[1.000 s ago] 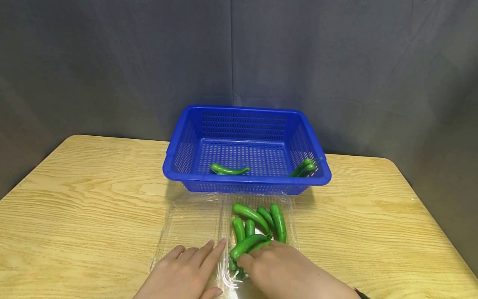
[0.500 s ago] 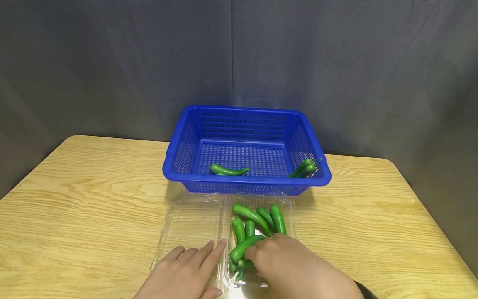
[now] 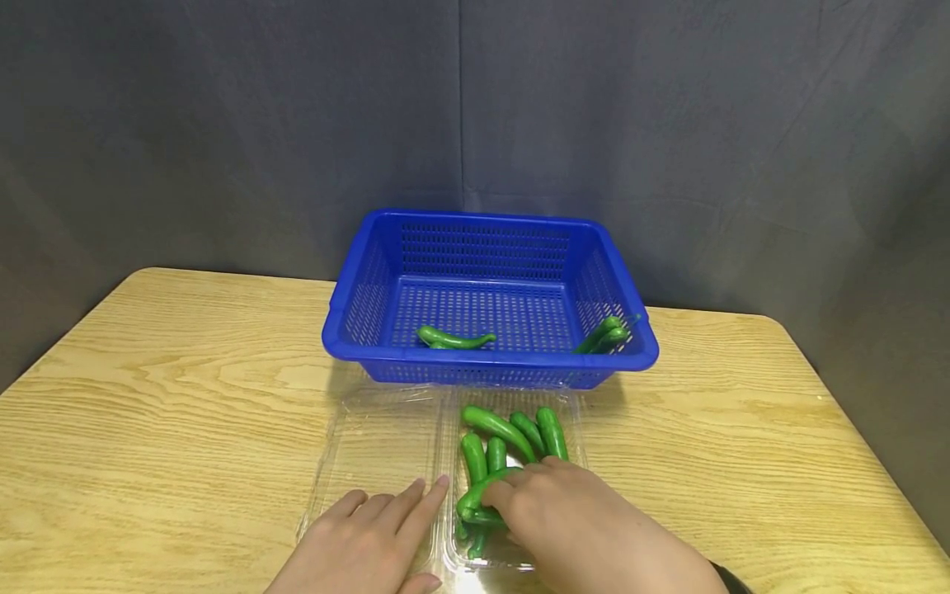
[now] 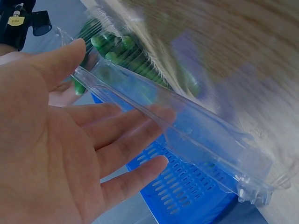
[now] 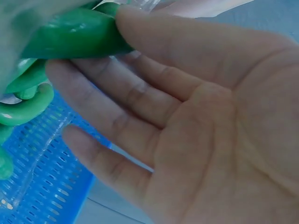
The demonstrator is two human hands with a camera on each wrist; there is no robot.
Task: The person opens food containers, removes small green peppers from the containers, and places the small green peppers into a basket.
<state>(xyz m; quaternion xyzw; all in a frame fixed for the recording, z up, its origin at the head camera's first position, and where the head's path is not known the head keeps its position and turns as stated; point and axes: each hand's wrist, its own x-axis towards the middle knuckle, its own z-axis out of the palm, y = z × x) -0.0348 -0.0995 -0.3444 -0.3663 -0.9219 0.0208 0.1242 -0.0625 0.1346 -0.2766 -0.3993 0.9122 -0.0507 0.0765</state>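
A clear plastic clamshell box (image 3: 449, 429) lies unfolded on the table, its lid (image 3: 386, 437) to the left. Several green peppers (image 3: 497, 425) fill the right half, some crossing over others near the front. My right hand (image 3: 579, 520) reaches down into that half. In the right wrist view its thumb and fingers pinch a green pepper (image 5: 79, 35); from the head view the fingertips are partly hidden. My left hand (image 3: 364, 540) rests with fairly straight fingers on the lid beside the hinge, and through the plastic its fingertips (image 4: 161, 114) show in the left wrist view.
Behind the box stands a blue perforated basket (image 3: 490, 355), close to the box's back edge. Inside it lie a curved green pepper (image 3: 456, 339) near the front and a few more peppers (image 3: 604, 334) in the right corner. A grey curtain (image 3: 460, 107) hangs behind the table.
My right hand has shifted slightly up and away from the box's front edge. A pepper end beside its thumb has come into view over the pile. The left hand stays still.
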